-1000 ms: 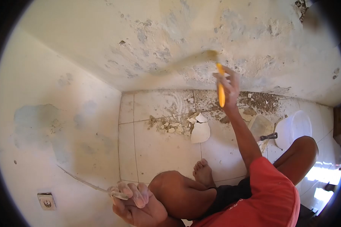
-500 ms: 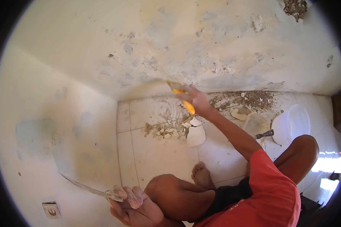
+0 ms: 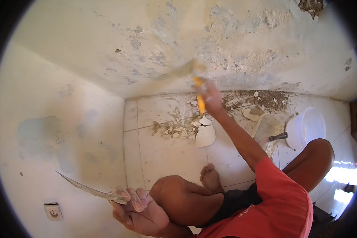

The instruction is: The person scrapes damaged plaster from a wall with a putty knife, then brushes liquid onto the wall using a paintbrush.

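My right hand (image 3: 211, 98) is closed around the yellow handle of a scraper (image 3: 201, 104). The scraper's blade end is smeared by motion close to the lower part of the patchy, flaking wall (image 3: 234, 43); whether it touches cannot be told. Low at the left, my left hand (image 3: 141, 212) grips a thin, wide plastering blade (image 3: 85, 190) between thumb and fingers. That blade is seen nearly edge-on, tilted up toward the left wall, with pale smears on it and on my fingers.
A white bucket (image 3: 305, 127) stands on the tiled floor at the right. Beside it are a shallow pale container (image 3: 265, 126) and a dark-handled tool (image 3: 278, 137). Plaster pieces (image 3: 205, 135) and dirt (image 3: 265, 101) lie along the wall. A socket (image 3: 53, 211) sits on the left wall.
My right hand and the scraper have moved a little up and to the right along the wall. The plastering blade in my left hand has risen slightly to the left.
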A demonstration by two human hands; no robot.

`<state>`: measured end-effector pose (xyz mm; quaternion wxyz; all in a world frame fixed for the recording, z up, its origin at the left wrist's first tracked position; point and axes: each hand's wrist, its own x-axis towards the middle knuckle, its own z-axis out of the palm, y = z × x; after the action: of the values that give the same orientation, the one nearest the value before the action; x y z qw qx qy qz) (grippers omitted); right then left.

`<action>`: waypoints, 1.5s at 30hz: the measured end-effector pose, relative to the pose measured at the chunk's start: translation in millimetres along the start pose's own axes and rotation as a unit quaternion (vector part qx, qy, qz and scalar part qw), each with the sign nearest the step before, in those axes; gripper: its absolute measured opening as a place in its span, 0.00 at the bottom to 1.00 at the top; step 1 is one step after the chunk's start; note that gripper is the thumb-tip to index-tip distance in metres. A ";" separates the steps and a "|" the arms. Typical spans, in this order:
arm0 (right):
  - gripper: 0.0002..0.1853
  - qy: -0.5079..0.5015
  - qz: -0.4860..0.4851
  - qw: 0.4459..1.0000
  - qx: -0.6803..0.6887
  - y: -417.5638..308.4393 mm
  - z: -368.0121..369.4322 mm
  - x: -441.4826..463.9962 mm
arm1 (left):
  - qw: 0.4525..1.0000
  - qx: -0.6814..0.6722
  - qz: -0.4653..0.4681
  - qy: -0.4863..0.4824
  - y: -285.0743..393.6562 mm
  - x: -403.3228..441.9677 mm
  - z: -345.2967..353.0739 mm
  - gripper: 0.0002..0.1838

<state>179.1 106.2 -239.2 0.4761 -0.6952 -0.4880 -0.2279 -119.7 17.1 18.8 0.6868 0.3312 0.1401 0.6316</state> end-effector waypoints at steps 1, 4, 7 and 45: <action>0.20 -0.048 -0.050 0.997 -0.034 3.0 33.8 -17.9 | 0.999 0.024 0.030 0.028 -1.5 -1.1 4.0 0.14; 0.21 -0.166 -0.073 0.983 -0.031 4.8 57.5 -22.0 | 0.999 0.012 -0.027 -0.015 9.7 -1.3 -12.0 0.14; 0.17 -0.217 0.034 0.971 0.094 17.6 22.5 -12.1 | 0.997 0.062 0.047 0.003 5.7 -2.1 -7.4 0.14; 0.09 0.101 0.378 0.905 0.168 -15.8 -48.2 -69.0 | 0.999 -0.013 0.010 -0.036 14.0 10.5 -31.1 0.14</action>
<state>143.1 32.9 -264.7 0.6829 -0.7105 -0.1692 -0.0150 -147.8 35.6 6.9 0.6894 0.3462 0.1041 0.6277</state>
